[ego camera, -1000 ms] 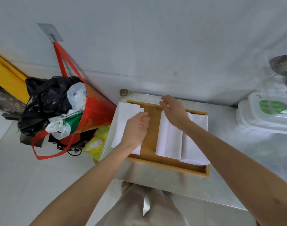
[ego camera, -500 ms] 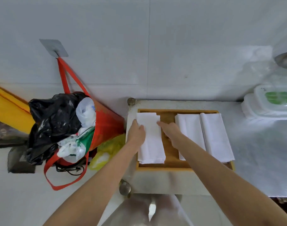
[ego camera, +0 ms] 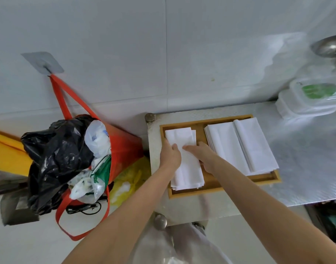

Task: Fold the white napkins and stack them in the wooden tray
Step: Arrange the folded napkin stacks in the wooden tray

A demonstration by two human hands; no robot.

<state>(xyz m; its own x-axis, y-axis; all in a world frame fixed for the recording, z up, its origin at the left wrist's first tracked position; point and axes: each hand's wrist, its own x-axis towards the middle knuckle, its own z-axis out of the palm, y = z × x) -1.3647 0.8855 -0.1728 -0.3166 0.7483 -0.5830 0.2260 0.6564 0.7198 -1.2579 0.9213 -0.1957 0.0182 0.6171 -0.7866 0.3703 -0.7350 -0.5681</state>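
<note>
We've got both the left hand (ego camera: 170, 156) and right hand (ego camera: 205, 157) lying flat with fingers straight on the folded napkin (ego camera: 186, 164), floppy stuff we'd lift by the edges.

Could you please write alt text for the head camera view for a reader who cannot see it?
Both hands, left hand and right hand, rest on a folded white napkin pile at the left of a wooden tray on a metal counter. A wider napkin stack fills the tray's right side.
</note>
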